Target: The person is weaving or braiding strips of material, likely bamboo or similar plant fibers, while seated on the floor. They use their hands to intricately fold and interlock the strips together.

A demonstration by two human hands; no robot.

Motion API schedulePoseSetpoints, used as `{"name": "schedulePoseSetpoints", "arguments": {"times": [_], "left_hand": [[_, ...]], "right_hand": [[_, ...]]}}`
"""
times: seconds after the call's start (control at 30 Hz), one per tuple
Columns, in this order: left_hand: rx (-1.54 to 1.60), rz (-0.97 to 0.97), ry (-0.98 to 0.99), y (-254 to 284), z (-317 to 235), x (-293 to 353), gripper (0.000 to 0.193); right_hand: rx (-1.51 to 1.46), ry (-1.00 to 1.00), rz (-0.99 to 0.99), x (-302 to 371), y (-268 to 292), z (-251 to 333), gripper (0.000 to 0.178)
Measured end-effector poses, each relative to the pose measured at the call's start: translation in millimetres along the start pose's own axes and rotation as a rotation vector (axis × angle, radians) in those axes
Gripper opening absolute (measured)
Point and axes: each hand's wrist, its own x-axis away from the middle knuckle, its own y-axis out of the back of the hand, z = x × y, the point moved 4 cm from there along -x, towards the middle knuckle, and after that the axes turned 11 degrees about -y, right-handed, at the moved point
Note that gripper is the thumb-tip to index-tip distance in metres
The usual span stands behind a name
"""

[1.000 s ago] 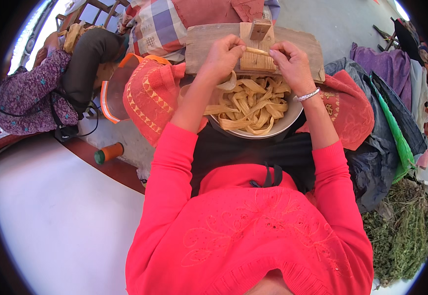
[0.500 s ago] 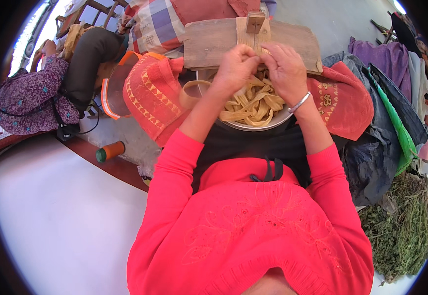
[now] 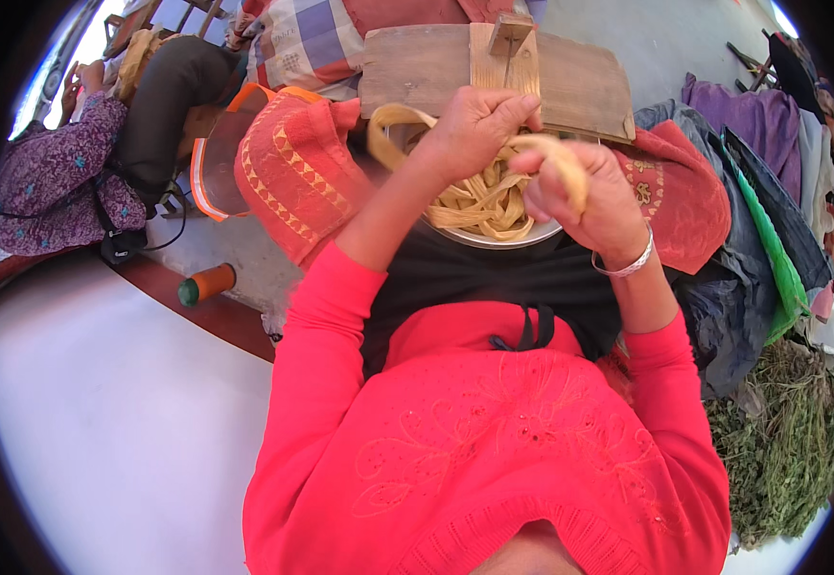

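A metal bowl in front of my lap holds a tangle of flat, pale-tan strips. Above it, my left hand is closed, fingertips pinched together near the wooden board. A looped strip trails out on its left side. My right hand, blurred by motion, has its fingers curled round another pale-tan strip, which bends over the knuckles. An upright wooden block with a thin metal piece stands on the board, just beyond my left hand.
Red patterned cloths flank the bowl. A spool of orange thread lies at the left. Another person in a purple patterned top sits at the far left. Dark plastic sheeting and dried plants lie to the right.
My hands were together at the board; the right has pulled back toward me and to the right with a strip. My left hand has shifted slightly, staying near the board.
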Motion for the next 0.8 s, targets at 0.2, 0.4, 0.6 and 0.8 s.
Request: {"name": "schedulePoseSetpoints", "arguments": {"times": [0.2,0.4,0.6,0.8], "left_hand": [[0.407,0.033,0.129,-31.4,-15.2,9.3,0.026],[0.466,0.019,0.183,-37.3,-1.4,9.0,0.025],[0.062,0.04,0.221,-30.4,9.9,14.5,0.014],[-1.132,0.007,-0.418,-31.0,-9.7,27.2,0.023]], "right_hand": [[0.641,0.45,-0.734,-14.3,26.4,20.5,0.02],[1.371,0.652,-1.036,-10.2,35.9,24.3,0.023],[1.54,0.674,-0.99,-5.6,49.3,17.6,0.017],[0.612,0.128,-0.724,-14.1,81.8,-37.2,0.021]]}}
